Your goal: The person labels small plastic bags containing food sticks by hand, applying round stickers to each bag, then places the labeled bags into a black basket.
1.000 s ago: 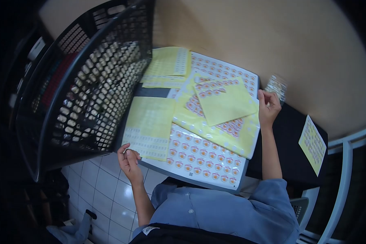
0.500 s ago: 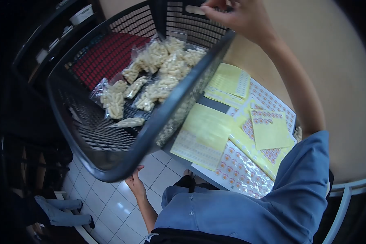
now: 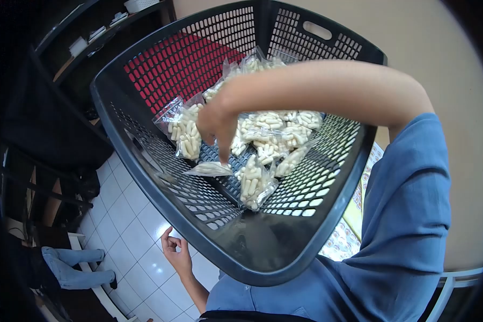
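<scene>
A large black plastic basket (image 3: 273, 255) is tilted toward me, with clear zip bags of whitish capsules (image 3: 273, 134) in it. My right hand (image 3: 220, 126) reaches inside, slightly blurred, fingers apart and pointing down. One fingertip is right at a small capsule bag (image 3: 209, 169) lying on the basket floor. A bag of capsules (image 3: 187, 134) lies just left of that hand, and another bag (image 3: 255, 185) sits in the near corner. My left hand (image 3: 178, 256) is outside, below the basket's left rim, its fingers loosely curled and apart with nothing in them.
Sheets of printed stickers (image 3: 342, 241) lie on the table, partly hidden behind the basket. Dark shelves (image 3: 99, 40) stand at upper left. A person's legs in jeans (image 3: 72, 265) show at lower left, over a white tiled floor (image 3: 139, 236). A pale wall is at right.
My right hand has left the basket's far handle and moved down into the basket. The basket has shifted right and tipped toward me, covering most of the sticker sheets; more bags show in it.
</scene>
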Demonstrator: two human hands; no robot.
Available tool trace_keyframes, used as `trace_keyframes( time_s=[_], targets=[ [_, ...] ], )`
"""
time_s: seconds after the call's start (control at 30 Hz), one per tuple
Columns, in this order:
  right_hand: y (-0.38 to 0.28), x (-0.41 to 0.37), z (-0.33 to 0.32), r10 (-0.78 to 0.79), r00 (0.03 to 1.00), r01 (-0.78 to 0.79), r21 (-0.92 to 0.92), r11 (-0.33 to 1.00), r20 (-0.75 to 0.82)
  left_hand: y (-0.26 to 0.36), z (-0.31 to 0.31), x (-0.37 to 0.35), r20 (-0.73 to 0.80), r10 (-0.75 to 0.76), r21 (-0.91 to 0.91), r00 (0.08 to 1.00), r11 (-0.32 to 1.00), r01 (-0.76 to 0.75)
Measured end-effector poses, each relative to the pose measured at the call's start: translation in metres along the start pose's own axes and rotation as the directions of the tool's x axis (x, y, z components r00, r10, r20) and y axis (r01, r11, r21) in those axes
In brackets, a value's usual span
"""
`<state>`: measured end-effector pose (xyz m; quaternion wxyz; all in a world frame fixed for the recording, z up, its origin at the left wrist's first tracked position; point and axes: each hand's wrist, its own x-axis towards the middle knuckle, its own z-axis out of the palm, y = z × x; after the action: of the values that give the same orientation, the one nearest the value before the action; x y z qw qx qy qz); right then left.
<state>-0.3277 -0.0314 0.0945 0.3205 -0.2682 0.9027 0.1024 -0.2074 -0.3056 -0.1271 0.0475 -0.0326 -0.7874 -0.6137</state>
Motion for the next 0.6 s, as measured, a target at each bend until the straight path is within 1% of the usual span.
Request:
trace_keyframes(
  time_s=[0.03, 0.1, 0.17, 0.2, 0.23, 0.3, 0.33, 0.37, 0.4, 0.43, 0.47, 0.5, 0.53, 0.57, 0.6],
  targets=[
    [-0.008, 0.002, 0.011, -0.029, 0.999, 0.032, 0.073, 0.997, -0.035, -0.005, -0.002, 0.001, -0.006, -0.004, -0.003, 1.0, 1.0, 0.004],
    [-0.024, 0.011, 0.021, -0.056, 0.993, 0.052, 0.037, 0.998, 0.102, -0.013, -0.005, 0.001, -0.031, -0.108, -0.117, 0.994, 0.988, 0.104],
    [-0.034, 0.01, 0.034, -0.079, 0.997, 0.079, -0.014, 0.997, -0.012, -0.018, -0.006, 0.001, -0.019, -0.095, -0.082, 0.995, 0.992, 0.093],
    [-0.037, 0.012, 0.042, -0.078, 0.992, 0.078, 0.004, 0.997, -0.104, -0.018, -0.005, 0.001, -0.022, -0.117, -0.092, 0.993, 0.989, 0.114],
    [-0.035, 0.016, 0.045, -0.075, 0.992, 0.076, 0.007, 0.997, -0.104, -0.019, -0.004, 0.001, -0.024, -0.139, -0.103, 0.99, 0.985, 0.136],
    [-0.034, 0.019, 0.046, -0.071, 0.979, 0.071, -0.007, 0.997, -0.194, -0.025, -0.002, 0.001, -0.016, -0.131, -0.121, 0.991, 0.984, 0.128],
    [-0.03, 0.019, 0.046, -0.017, 0.962, 0.026, 0.03, 0.999, -0.273, -0.028, 0.0, 0.002, 0.001, -0.126, -0.146, 0.992, 0.981, 0.125],
    [-0.025, 0.017, 0.039, 0.069, 0.955, -0.025, 0.151, 0.988, -0.289, -0.029, 0.001, 0.001, 0.016, -0.122, -0.17, 0.992, 0.978, 0.123],
    [-0.01, 0.014, 0.027, -0.029, 0.963, 0.039, 0.033, 0.999, -0.269, -0.028, 0.002, 0.0, 0.018, -0.123, -0.172, 0.992, 0.977, 0.124],
    [0.0, 0.012, 0.017, 0.037, 0.945, -0.052, -0.038, 0.998, -0.324, -0.025, 0.003, -0.001, 0.134, -0.108, -0.188, 0.985, 0.973, 0.132],
    [0.013, 0.008, 0.008, 0.134, 0.914, -0.145, 0.0, 0.989, -0.383, -0.023, 0.004, -0.002, 0.248, -0.09, -0.201, 0.965, 0.969, 0.142],
    [0.025, -0.006, -0.004, 0.142, 0.885, -0.148, 0.022, 0.989, -0.444, -0.023, 0.005, -0.005, 0.251, -0.089, -0.199, 0.964, 0.97, 0.141],
    [0.036, -0.026, -0.014, 0.129, 0.832, -0.132, 0.034, 0.991, -0.54, -0.026, 0.007, -0.007, 0.38, -0.081, -0.178, 0.922, 0.971, 0.158],
    [0.044, -0.045, -0.023, 0.192, 0.796, -0.17, 0.094, 0.981, -0.574, -0.029, 0.01, -0.01, 0.502, -0.072, -0.155, 0.862, 0.973, 0.172],
    [0.052, -0.067, -0.026, 0.233, 0.732, -0.196, 0.13, 0.972, -0.64, -0.033, 0.013, -0.012, 0.615, -0.063, -0.132, 0.786, 0.975, 0.181]
  ],
)
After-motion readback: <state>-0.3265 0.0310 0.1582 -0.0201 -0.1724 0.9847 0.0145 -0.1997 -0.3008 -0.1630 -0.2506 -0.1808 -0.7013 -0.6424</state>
